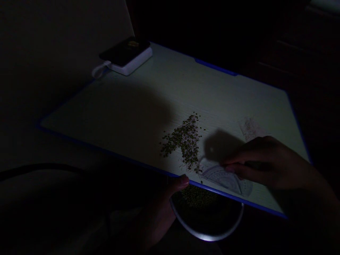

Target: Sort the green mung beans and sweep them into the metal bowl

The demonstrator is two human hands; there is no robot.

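A pale, blue-edged board (164, 88) lies tilted across the view, with a loose patch of small green mung beans (184, 141) in its middle. My right hand (265, 164) pinches a transparent semicircular protractor (225, 180) flat on the board, just right of the beans. My left hand (162, 216), mostly in shadow, grips the board's front edge with its thumb on top. Below that edge sits a round metal bowl (207, 237) holding more green beans (199, 196), and the board hides part of it.
A black-and-white power bank (126, 56) with a white cable stands at the board's far left corner. A pale smudged patch (249, 128) marks the board at the right. The room is very dark, and a dark curved chair-like shape lies at the lower left.
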